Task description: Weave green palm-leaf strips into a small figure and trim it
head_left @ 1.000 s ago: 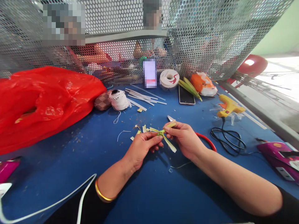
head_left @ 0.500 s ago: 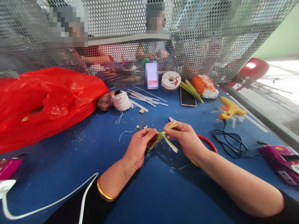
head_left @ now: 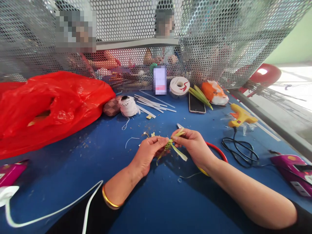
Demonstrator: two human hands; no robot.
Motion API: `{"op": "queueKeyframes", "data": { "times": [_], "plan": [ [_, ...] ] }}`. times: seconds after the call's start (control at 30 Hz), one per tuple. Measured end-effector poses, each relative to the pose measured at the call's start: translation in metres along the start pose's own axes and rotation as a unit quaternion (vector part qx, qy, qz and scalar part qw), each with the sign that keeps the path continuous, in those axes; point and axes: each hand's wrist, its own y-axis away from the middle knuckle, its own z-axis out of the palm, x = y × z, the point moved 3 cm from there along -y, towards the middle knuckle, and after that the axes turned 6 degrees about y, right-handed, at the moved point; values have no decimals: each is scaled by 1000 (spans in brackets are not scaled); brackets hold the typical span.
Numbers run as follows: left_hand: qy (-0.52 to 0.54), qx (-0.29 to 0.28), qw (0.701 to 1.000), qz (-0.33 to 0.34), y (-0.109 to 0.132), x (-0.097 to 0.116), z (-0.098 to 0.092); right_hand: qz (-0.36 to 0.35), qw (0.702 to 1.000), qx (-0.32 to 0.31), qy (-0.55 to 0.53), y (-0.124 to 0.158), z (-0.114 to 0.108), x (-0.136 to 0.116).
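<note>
Between my hands is a small green braided piece (head_left: 168, 145) made of flat leaf strips, held just above the blue table. My left hand (head_left: 148, 151) is closed on its left side, thumb pressed on top. My right hand (head_left: 192, 141) pinches a pale yellow-green leaf strip (head_left: 179, 132) at the piece's upper right. A loose strip end (head_left: 179, 152) hangs down to the right. Under my right hand lie scissors with red and yellow handles (head_left: 217, 151); the blade tip shows beyond my fingers, and the rest is partly hidden.
On the blue table (head_left: 146, 204) are white string (head_left: 128, 107), white sticks (head_left: 152, 103), a ribbon roll (head_left: 179, 86), leaves (head_left: 201, 96) on a phone (head_left: 197, 105), and a yellow glue gun (head_left: 241, 116). A red plastic bag (head_left: 80, 94) lies left. People sit behind a perforated metal screen (head_left: 122, 22).
My left thumb has slid right along the braid, closer to my right fingers. The right hand keeps its pinch on the strip. The view has shifted slightly.
</note>
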Motion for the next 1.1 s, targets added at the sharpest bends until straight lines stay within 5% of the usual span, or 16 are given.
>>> {"op": "queueKeyframes", "data": {
  "times": [0.27, 0.5, 0.77, 0.97, 1.1],
  "plan": [
    [4, -41, 998, -44, 3, -1, 5, -5, 999, -29, 29, 1, 2, -1],
    [53, 0, 998, -28, 1, 0, 2, 44, 998, -47, 7, 2, 7, 3],
    [29, -11, 998, -46, 5, -2, 5, 18, 998, -42, 42, 3, 8, -3],
    [49, 2, 998, -48, 1, -5, 2, 29, 994, -109, -2, 3, 8, -3],
    [31, -28, 998, -37, 2, -4, 5, 45, 996, -80, -18, 1, 6, 1]
  ]
}}
